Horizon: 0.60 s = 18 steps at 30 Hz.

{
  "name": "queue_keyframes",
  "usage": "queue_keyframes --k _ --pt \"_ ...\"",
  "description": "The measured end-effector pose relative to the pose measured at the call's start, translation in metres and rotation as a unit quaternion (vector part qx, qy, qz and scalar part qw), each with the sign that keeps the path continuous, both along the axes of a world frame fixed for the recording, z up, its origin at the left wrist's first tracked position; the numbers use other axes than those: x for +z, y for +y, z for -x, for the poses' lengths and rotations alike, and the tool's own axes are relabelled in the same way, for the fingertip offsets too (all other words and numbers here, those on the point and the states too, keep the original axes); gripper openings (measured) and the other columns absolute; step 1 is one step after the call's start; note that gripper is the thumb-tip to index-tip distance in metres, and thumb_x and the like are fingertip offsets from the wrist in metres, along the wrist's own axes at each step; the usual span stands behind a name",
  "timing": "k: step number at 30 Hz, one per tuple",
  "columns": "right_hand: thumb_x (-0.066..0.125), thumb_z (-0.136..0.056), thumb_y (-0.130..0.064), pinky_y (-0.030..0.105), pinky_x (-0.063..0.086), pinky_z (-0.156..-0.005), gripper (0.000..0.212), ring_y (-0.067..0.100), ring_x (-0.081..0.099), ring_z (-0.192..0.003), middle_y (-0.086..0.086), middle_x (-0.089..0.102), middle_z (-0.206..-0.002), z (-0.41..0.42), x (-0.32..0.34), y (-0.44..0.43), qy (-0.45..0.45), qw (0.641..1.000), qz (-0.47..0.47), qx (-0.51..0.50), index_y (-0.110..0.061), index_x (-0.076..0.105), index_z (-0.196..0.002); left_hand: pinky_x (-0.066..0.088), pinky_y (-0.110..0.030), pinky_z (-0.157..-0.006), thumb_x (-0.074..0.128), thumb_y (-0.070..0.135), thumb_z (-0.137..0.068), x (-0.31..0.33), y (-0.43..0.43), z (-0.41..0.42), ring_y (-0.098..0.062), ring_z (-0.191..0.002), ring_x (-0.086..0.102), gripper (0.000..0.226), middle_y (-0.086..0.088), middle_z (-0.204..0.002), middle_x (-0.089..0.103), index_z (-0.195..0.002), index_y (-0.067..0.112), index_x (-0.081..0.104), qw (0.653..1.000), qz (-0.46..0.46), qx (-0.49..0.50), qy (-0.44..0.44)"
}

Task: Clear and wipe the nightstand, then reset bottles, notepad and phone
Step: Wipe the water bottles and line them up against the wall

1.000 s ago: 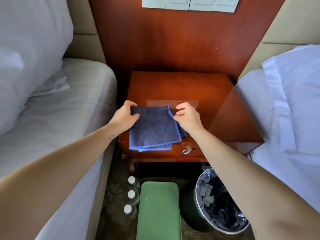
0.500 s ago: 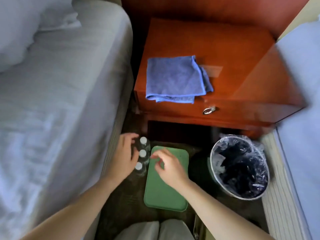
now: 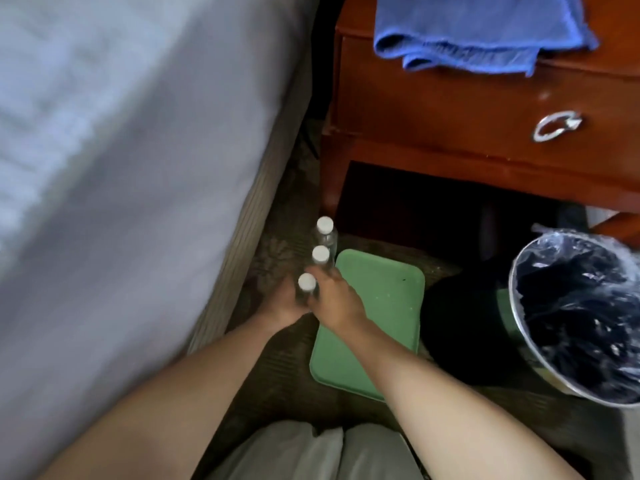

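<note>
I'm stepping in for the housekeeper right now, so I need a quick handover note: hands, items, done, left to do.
Hands: left hand and right hand both gripping bottles in the row of three on the floor, between bed and green tray.
The blue cloth lies folded on the nightstand, overhanging the front edge.
Done: bottles are off the nightstand.
To do: set bottles back on top, then notepad and phone, neither in view; remove the cloth.

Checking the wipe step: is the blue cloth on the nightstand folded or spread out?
Folded. The blue cloth shows several stacked layers along its front edge, which slightly overhangs the nightstand top.
</note>
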State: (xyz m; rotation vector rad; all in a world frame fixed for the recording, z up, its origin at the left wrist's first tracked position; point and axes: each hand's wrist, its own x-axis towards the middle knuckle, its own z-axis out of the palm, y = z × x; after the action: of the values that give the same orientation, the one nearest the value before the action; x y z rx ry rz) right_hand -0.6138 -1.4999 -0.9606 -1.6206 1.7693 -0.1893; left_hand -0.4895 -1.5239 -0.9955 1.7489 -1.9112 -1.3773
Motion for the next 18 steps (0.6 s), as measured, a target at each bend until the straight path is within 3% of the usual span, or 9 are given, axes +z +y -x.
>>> queue_keyframes --k 3,7,11,18 --pt "0.054 -0.089 -0.013 0.042 0.051 -0.08 0.038 0.037 0.059 -0.107 0.013 0.055 -0.129 -0.002 -0.006 -0.001 0.001 1.0 0.023 0.006 -0.021 0.051 -0.126 0.051 -0.033 -0.089 0.076 0.014 -0.076 -0.008 0.01 0.001 -0.012 -0.105 0.061 0.042 0.002 -0.111 0.066 -0.114 0.015 0.06 1.0 -0.008 0.022 0.011" --pt "0.055 -0.09 -0.014 0.041 0.051 -0.077 0.023 0.036 0.061 -0.099 0.014 0.062 -0.114 -0.001 0.0 0.005 -0.002 1.0 0.008 0.019 -0.019 0.053 -0.113 0.044 -0.023 -0.077 0.075 0.017 -0.081 -0.004 0.025 0.003 -0.008 -0.101 0.058 0.039 0.008 -0.108 0.063 -0.115 0.012 0.057 0.998 0.0 0.061 0.002" --pt "0.06 -0.087 -0.016 0.042 0.053 -0.08 0.023 0.033 0.061 -0.097 0.009 0.064 -0.109 0.006 0.019 0.009 -0.002 0.999 -0.023 0.029 -0.024 0.054 -0.108 0.039 -0.016 -0.068 0.076 0.017 -0.079 0.013 0.033 0.001 -0.006 -0.095 0.054 0.04 0.009 -0.101 0.061 -0.114 0.019 0.057 0.998 -0.017 0.054 0.003" --pt "0.065 -0.083 -0.019 0.042 0.052 -0.083 0.029 0.031 0.061 -0.1 0.007 0.064 -0.11 0.019 0.097 -0.005 0.015 0.995 -0.055 0.088 -0.028 0.059 -0.11 0.053 -0.037 -0.089 0.082 0.024 -0.074 0.072 0.029 -0.006 -0.006 -0.095 0.065 0.036 0.009 -0.1 0.07 -0.097 0.034 0.056 0.997 -0.037 0.027 0.065"
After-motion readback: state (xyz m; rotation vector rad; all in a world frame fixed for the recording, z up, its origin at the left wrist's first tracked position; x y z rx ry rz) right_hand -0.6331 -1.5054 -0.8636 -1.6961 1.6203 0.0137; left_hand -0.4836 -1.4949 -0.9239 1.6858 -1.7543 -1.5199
